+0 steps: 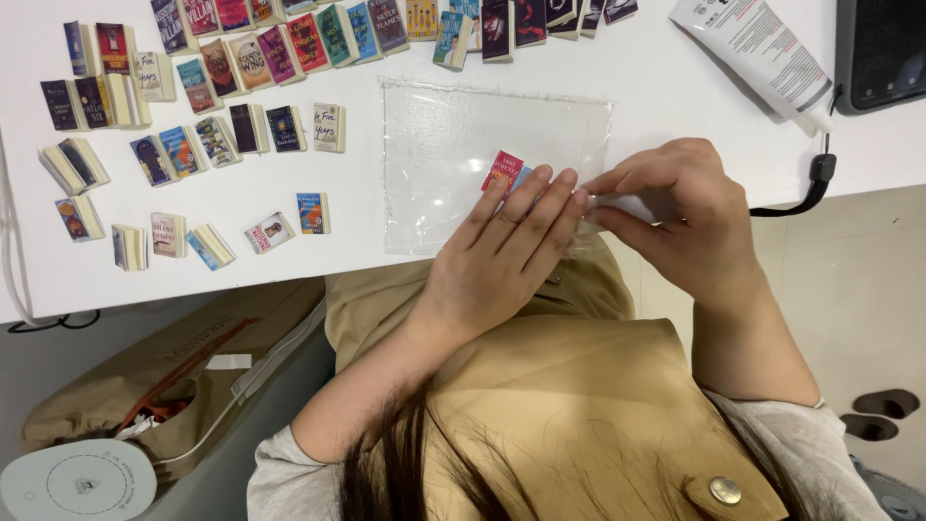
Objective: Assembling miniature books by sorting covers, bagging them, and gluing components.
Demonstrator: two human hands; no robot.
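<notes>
Reaching up from the lap, the left hand [502, 256] lies palm down with its fingers straight and close together, the fingertips pressing a tiny red-covered book [503, 170] onto a clear plastic sheet [453, 145] at the table's near edge. Just beside it, the right hand [675, 217] curls inward, thumb and fingers pinched on what looks like the sheet's right edge or a small pale strip, though the fingers hide the grip itself. Both forearms come out of light sleeves over a tan apron [579, 386]. The sheet lies flat on the white table [289, 241]. Left of it, many miniature books [207, 135] sit in loose rows, some lying flat, some standing on edge. Further off, a white tube [762, 53] lies near the far right corner beside a dark device [883, 48]. Below the table's left side, a tan bag [164, 376] rests on the floor.
</notes>
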